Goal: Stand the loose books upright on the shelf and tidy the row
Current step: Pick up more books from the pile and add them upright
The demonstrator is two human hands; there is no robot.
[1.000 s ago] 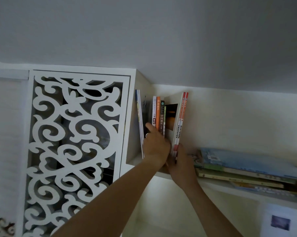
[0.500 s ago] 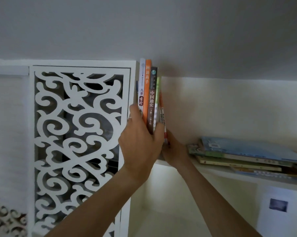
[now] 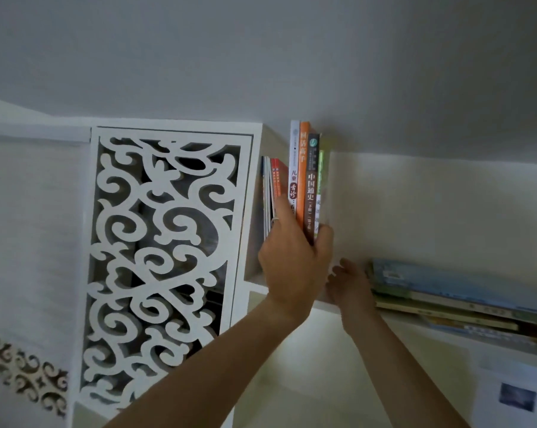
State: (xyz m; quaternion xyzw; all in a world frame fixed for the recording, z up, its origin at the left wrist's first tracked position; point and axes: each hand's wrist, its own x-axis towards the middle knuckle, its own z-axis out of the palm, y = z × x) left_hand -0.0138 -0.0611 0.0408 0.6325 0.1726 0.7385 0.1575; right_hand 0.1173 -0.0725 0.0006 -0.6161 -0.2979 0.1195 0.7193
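My left hand [image 3: 291,267] grips a bundle of upright books [image 3: 305,180] with white, orange, dark and green spines, held up in front of the shelf's left end. Several thin books [image 3: 271,196], some with red spines, stand behind my thumb against the white side wall of the shelf [image 3: 258,278]. Lower right, my right hand [image 3: 350,284] hovers with spread fingers over the shelf board, holding nothing. Just right of it, a stack of flat books [image 3: 446,288] lies on the shelf.
A white carved fretwork panel [image 3: 165,257] closes the unit left of the shelf. The ceiling runs close above the book tops. A sheet with a small picture [image 3: 517,400] hangs on the wall below the shelf at the right.
My right hand has let go of the thin red books and dropped to the right. Those thin books now stand left of the bundle, which my left hand still grips.
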